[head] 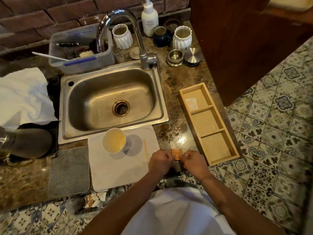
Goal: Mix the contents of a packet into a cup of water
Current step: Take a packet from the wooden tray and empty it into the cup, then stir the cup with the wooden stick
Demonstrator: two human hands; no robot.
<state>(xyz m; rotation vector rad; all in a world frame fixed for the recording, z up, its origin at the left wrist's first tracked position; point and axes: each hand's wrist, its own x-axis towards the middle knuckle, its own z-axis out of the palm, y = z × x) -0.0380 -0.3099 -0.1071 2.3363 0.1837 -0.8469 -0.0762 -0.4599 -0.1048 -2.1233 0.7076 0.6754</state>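
Orange packet [177, 154] right of cup [114, 140] | my left hand [160, 162] and right hand [194, 162] fingers pinching its top | risk: hard tear scatters powder on tabletop [179, 85]

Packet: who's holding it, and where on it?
Both hands: left hand pinches the packet at its left edge, right hand at its right edge.

No print on the packet [177, 153] or bottle [149, 19] is legible

The packet [177, 154] sits between the left hand [160, 162] and right hand [194, 162]. Left of the left hand, the cup [113, 140] stands on a cloth [118, 167]; the sink [111, 100] lies beyond, the tray [209, 122] right.
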